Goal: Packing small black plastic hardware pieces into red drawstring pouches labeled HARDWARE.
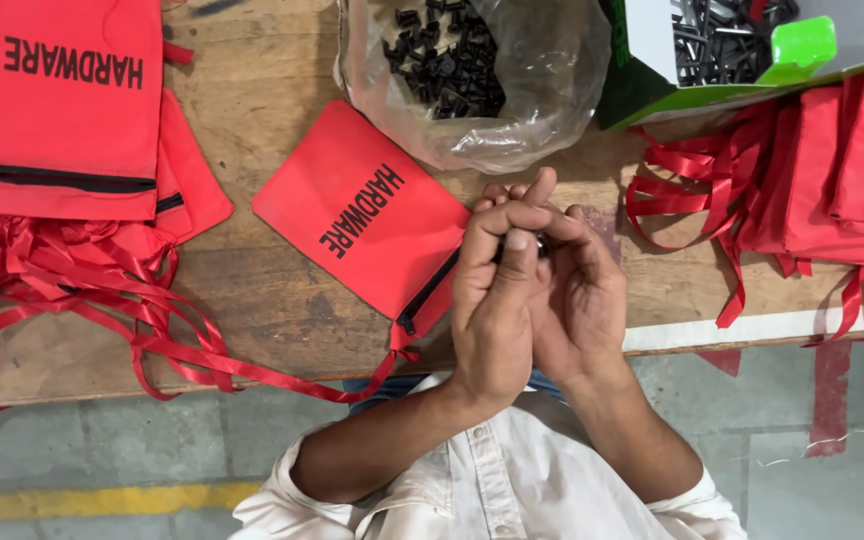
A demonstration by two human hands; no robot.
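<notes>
Looking down from above, we see our two hands brought together just over the near edge of a worn wooden table (252, 110). Our left hand (493, 300) lies across the front, fingers curled, its thumb pressing a small dark piece (542, 243) against the fingers of our right hand (584, 300), which cups behind it; the piece is mostly hidden, so we cannot tell its shape. Just beside our left hand, a flat red pouch (362, 215) with a black zipper lies tilted near the table's near edge. Towards the far edge sits a clear plastic bag (542, 70) of small black parts, and at the far right corner a green and white box (672, 60) of dark metal pieces. More red pouches with ribbons are piled at the left edge (67, 110) and the right edge (832, 180).
</notes>
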